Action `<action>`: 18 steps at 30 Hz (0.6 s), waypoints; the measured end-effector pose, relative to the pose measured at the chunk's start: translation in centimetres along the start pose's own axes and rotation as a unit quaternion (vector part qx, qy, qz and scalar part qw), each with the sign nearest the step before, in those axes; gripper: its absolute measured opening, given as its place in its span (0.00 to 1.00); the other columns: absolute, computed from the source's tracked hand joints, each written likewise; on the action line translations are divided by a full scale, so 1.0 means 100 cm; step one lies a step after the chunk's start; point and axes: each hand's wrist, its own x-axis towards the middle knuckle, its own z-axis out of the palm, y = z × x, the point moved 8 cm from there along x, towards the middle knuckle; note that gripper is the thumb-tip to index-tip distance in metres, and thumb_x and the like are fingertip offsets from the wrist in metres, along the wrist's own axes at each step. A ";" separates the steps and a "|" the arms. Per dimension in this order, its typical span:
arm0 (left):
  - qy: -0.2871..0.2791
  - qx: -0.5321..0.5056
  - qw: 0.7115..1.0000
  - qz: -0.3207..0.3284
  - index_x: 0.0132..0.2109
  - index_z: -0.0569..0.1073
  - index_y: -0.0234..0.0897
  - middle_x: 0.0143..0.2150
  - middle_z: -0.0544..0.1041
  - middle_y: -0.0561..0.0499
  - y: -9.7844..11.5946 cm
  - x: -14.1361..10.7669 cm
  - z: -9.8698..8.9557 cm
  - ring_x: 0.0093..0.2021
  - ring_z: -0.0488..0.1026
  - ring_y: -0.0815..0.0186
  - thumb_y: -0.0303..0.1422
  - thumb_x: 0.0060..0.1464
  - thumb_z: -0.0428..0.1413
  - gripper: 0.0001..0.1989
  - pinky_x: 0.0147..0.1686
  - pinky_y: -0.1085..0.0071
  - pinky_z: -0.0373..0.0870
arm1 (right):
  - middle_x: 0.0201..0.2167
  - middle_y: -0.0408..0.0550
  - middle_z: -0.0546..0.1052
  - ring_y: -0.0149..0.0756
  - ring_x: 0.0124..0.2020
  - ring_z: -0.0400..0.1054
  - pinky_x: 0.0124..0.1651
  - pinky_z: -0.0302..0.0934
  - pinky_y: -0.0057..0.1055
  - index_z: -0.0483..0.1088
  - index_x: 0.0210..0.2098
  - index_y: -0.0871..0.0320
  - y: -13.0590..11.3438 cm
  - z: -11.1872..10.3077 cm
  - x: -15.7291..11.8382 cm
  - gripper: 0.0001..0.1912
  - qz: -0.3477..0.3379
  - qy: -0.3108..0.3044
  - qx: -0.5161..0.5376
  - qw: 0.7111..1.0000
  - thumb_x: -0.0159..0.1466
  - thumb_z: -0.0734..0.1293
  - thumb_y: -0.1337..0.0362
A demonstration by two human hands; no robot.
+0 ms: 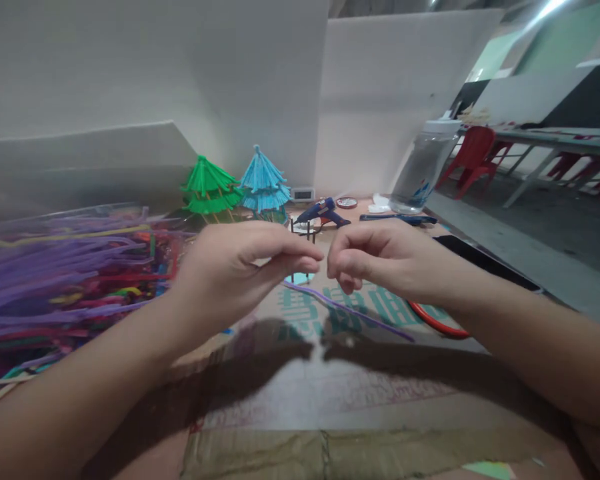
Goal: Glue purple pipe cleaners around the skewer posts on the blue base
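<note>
My left hand [247, 270] and my right hand [380, 259] hover over the cardboard, fingertips facing each other with a narrow gap between them. The left thumb and fingers are pressed together. On the right, the fingers curl in against the thumb. Anything pinched in either hand is too small or hidden to make out. Below them a purple pipe cleaner [353, 311] lies slantwise on the printed cardboard [300, 400]. Partly hidden behind the hands, several thin dark posts [309, 231] stand on a pale blue base [303, 277].
Many pipe cleaners [70, 267], mostly purple, heap at left. Behind stand a green tiered roof [210, 187], a blue one [264, 180], a glue gun [323, 211] and a small display [303, 195]. A clear bottle [423, 167] and red-handled tool [435, 323] are right.
</note>
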 end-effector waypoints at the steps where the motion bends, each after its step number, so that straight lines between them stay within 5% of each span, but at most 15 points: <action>1: -0.002 -0.012 1.000 -0.011 0.39 0.81 0.46 0.31 0.83 0.57 -0.001 0.000 -0.009 0.30 0.77 0.69 0.34 0.64 0.58 0.06 0.32 0.73 0.73 | 0.22 0.41 0.75 0.31 0.25 0.69 0.29 0.62 0.29 0.71 0.29 0.55 0.000 -0.007 0.000 0.15 -0.003 0.005 -0.024 1.000 0.67 0.66 0.53; 4: 0.006 -0.034 0.999 -0.038 0.40 0.81 0.48 0.33 0.83 0.58 -0.010 -0.001 -0.039 0.31 0.79 0.69 0.31 0.62 0.59 0.06 0.31 0.74 0.74 | 0.23 0.41 0.75 0.32 0.26 0.69 0.30 0.61 0.31 0.74 0.33 0.54 0.004 -0.031 0.003 0.10 -0.012 0.045 -0.111 0.993 0.68 0.65 0.59; 6: -0.054 -0.041 0.998 -0.019 0.38 0.81 0.49 0.34 0.83 0.59 -0.018 -0.003 -0.039 0.33 0.80 0.69 0.31 0.63 0.57 0.09 0.32 0.74 0.74 | 0.27 0.43 0.77 0.33 0.29 0.70 0.32 0.61 0.32 0.75 0.37 0.54 0.008 -0.046 0.005 0.07 -0.024 0.100 -0.181 0.978 0.66 0.64 0.64; 9: -0.153 0.022 0.987 -0.053 0.41 0.81 0.47 0.37 0.84 0.58 -0.048 -0.013 -0.013 0.33 0.80 0.68 0.31 0.62 0.55 0.10 0.31 0.74 0.72 | 0.36 0.47 0.80 0.36 0.35 0.72 0.36 0.61 0.32 0.75 0.42 0.56 0.019 -0.043 0.005 0.09 -0.026 0.117 -0.258 0.959 0.65 0.64 0.68; 12: -0.233 0.130 0.954 -0.135 0.41 0.81 0.44 0.38 0.84 0.53 -0.084 -0.031 0.030 0.34 0.80 0.63 0.33 0.61 0.55 0.09 0.31 0.71 0.70 | 0.35 0.47 0.80 0.37 0.33 0.72 0.33 0.61 0.32 0.74 0.44 0.56 0.041 -0.012 0.002 0.09 0.029 0.035 -0.290 0.956 0.68 0.65 0.61; 18: -0.301 0.177 0.922 -0.164 0.46 0.79 0.40 0.36 0.83 0.47 -0.091 -0.059 0.091 0.33 0.80 0.59 0.34 0.64 0.51 0.12 0.31 0.69 0.68 | 0.43 0.53 0.79 0.47 0.42 0.72 0.40 0.62 0.37 0.72 0.44 0.56 0.069 0.037 -0.004 0.24 0.053 -0.072 -0.360 0.929 0.60 0.72 0.44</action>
